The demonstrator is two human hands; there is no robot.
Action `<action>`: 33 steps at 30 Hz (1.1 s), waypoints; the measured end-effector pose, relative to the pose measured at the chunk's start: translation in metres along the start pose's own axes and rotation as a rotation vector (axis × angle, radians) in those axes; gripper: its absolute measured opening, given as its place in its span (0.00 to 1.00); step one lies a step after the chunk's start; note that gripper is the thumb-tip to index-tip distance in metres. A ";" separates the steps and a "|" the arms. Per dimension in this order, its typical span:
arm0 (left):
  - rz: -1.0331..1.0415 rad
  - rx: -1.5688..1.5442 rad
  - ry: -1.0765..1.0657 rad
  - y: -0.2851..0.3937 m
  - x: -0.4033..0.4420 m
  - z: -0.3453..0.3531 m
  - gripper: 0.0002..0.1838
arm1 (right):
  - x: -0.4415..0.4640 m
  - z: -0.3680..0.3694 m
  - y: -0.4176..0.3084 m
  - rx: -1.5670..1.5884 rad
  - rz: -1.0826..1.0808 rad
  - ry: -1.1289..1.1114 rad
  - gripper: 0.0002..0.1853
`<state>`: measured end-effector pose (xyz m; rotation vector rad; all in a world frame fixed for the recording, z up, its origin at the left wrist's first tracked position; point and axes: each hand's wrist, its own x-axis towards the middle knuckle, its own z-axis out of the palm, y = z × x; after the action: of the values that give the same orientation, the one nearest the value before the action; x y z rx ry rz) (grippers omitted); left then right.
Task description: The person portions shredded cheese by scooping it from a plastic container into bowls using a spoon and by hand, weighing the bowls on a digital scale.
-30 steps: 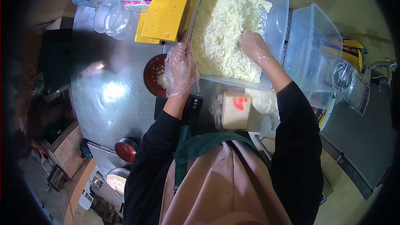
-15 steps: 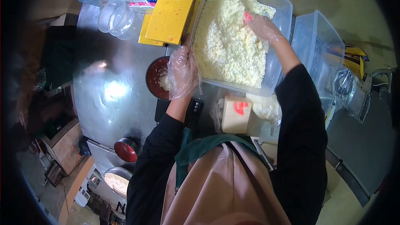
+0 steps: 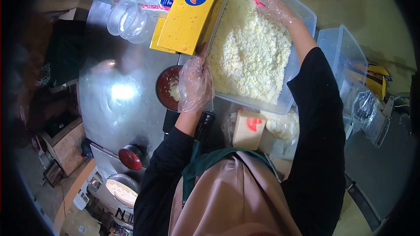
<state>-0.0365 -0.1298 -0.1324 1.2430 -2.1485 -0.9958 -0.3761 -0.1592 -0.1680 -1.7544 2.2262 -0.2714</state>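
Observation:
A clear plastic tub holds a heap of grated cheese. My right hand, in a thin clear glove, is at the far end of the heap, closed on a pink tool whose shape is mostly hidden. My left hand, also gloved, is closed on the tub's left wall, its fingers partly hidden. Just beside it, a dark bowl with a red inside contains a little grated cheese. The bowl is on a black digital scale, half covered by my left forearm.
Yellow cartons and clear round containers stand at the back left. A wrapped cheese block lies in front of the tub. Another plastic tub is to the right. Stacked red bowls sit at the lower left.
My right hand has moved with the pink tool toward the far end of the tub. My left hand stays at the tub wall. The whole view has shifted slightly.

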 end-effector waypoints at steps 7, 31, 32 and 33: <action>-0.041 0.005 0.012 0.001 0.000 0.001 0.22 | -0.101 -0.069 -0.071 -0.155 -0.022 -0.258 0.20; -0.063 -0.052 0.021 -0.004 -0.001 0.004 0.20 | -0.126 -0.045 -0.066 0.140 0.096 -0.115 0.20; -0.051 -0.043 0.040 -0.004 -0.001 0.005 0.20 | -0.133 -0.070 -0.073 0.140 0.097 -0.116 0.20; -0.041 -0.034 0.058 -0.005 -0.002 0.006 0.20 | -0.141 -0.090 -0.075 -0.063 0.185 -0.221 0.20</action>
<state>-0.0372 -0.1272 -0.1400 1.2886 -2.0614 -0.9975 -0.3078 -0.0434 -0.0428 -1.5121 2.2353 0.0323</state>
